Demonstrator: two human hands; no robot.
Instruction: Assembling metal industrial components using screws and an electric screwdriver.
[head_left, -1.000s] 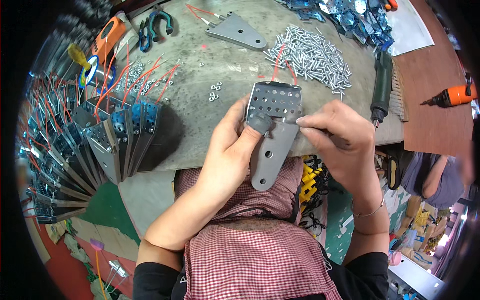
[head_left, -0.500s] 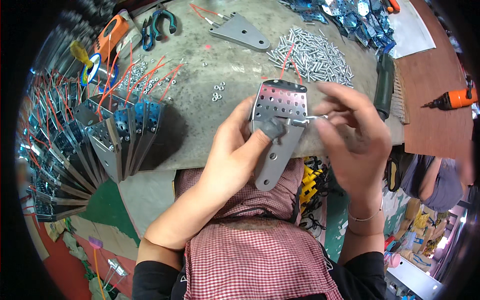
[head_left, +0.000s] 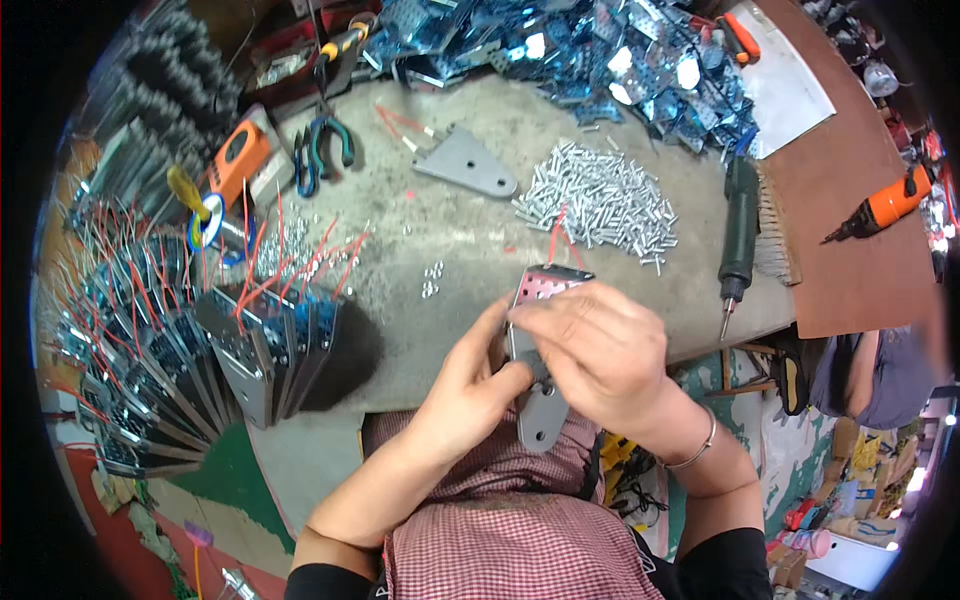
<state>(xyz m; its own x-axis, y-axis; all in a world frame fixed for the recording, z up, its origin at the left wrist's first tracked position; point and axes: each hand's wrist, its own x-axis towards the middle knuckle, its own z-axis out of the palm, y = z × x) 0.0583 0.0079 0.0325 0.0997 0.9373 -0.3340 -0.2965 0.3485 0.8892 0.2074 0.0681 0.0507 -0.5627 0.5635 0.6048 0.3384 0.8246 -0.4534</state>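
Observation:
My left hand grips a tapered grey metal bracket by its left side, with a dark covering on the thumb. Two red wires come out of the bracket's far end, near a plate with rows of holes. Over the bracket's middle lies my right hand, fingers bent and pinched together at the bracket's left edge. Whatever those fingertips hold is hidden. Beyond the bracket is a heap of short silver pins. A few small nuts lie to its left.
Finished-looking brackets with red wires stand in a fan at left. A similar bracket, pliers and blue perforated plates lie farther back. To the right are a dark green electric screwdriver, a brush and an orange power tool.
My right hand has moved left across the bracket, from beside a thin metal piece at its right edge to its left edge. The view has tilted, showing more of the far table.

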